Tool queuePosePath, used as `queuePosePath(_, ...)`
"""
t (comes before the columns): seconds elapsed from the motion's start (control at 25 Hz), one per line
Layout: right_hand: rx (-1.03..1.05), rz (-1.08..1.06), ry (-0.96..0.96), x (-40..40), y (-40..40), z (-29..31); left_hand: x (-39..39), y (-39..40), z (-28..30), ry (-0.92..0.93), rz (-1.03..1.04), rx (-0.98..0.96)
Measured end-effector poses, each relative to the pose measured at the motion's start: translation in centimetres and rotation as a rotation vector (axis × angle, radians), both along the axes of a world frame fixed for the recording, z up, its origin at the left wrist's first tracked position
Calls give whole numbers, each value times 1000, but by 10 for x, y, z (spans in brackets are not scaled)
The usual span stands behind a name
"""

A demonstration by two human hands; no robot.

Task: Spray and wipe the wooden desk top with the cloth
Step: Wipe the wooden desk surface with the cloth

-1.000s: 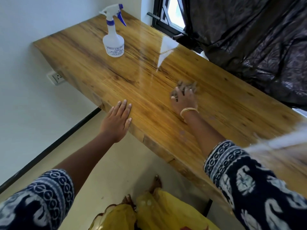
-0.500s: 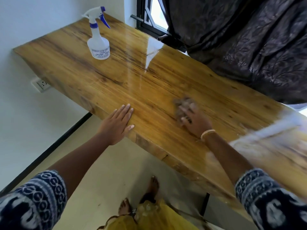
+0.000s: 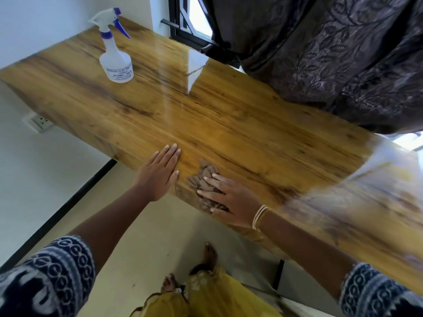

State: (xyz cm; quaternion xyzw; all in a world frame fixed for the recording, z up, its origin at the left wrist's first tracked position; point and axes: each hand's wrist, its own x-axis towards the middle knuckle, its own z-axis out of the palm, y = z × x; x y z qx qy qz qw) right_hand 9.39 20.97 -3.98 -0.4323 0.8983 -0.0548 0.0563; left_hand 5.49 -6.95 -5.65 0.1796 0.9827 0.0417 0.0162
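Brown crumpled cloth (image 3: 203, 184) is pressed flat-fingered by the right hand (image 3: 231, 202) near the glossy wooden tabletop's (image 3: 251, 133) front edge; the left hand (image 3: 160, 175) rests open beside it. Even pressure and overlapping strokes are advised.

Long yellow-brown wooden desk top (image 3: 240, 124): streaked dark grain, smooth lacquered finish, glossy enough to mirror the window light. Small crumpled brown cloth (image 3: 203, 181): soft, matt, nubby texture. Translucent white plastic spray bottle with blue trigger (image 3: 116, 53): smooth, slightly shiny, printed label. Dark purple-brown curtain (image 3: 332, 53): woven fabric, faint sheen, raised leaf pattern. Thin gold-coloured bangles (image 3: 261, 217): metal-looking, polished. White wall (image 3: 34, 179): matt, painted.
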Motion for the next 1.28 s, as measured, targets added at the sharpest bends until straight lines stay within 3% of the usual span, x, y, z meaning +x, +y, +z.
queuePosePath(0.08,-2,6,10,-25,28,3,-4,19,-1,-4,-6,34)
queuePosePath(0.28,61,-828,5,-147,136,9,-16,43,-1,-2,-17,41)
queuePosePath(0.4,42,-1098,-66,-172,140,8,-22,42,-1,-9,-15,105)
queuePosePath(0.48,-6,-928,15,-160,114,4,-34,45,0,-24,-5,136)
queuePosePath(0.68,-62,-67,0,-74,52,3,-76,70,3,-49,42,163)
queuePosePath(0.84,-133,283,-78,-100,71,-1,-104,96,6,-45,20,183)
queuePosePath(0.92,-138,177,-65,-149,87,-4,-121,112,6,-54,21,221)
queuePosePath(1.04,-126,-181,-50,-230,119,-2,-146,139,3,-69,35,248)
queuePosePath(1.28,-110,-770,-4,-334,178,-2,-177,168,0,-12,38,150)
